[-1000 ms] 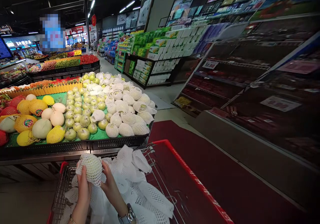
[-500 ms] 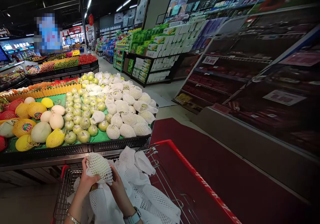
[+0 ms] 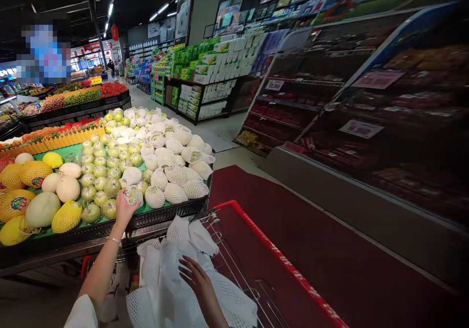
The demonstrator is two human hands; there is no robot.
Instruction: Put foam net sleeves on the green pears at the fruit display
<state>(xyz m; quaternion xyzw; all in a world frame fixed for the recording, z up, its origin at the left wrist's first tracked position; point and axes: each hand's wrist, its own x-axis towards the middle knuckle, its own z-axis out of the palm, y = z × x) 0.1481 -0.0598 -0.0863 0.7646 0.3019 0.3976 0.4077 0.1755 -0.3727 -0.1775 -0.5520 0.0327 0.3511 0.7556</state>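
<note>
Beyond the cart (image 3: 278, 255), the left hand (image 3: 124, 211) grasps a part-netted fruit (image 3: 134, 195); inside the cart, the right hand (image 3: 196, 276) spreads over loose foam nets (image 3: 179, 230); beyond it, many netted fruits (image 3: 178, 174) lie done, film-only fruits (image 3: 112, 187) seemingly left.

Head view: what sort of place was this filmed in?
Most likely a supermarket's produce area: foam-netted fruit fills a display ahead, a red-railed shopping cart stands in front of it, and a price sign hangs among the stocked shelves at right.
</note>
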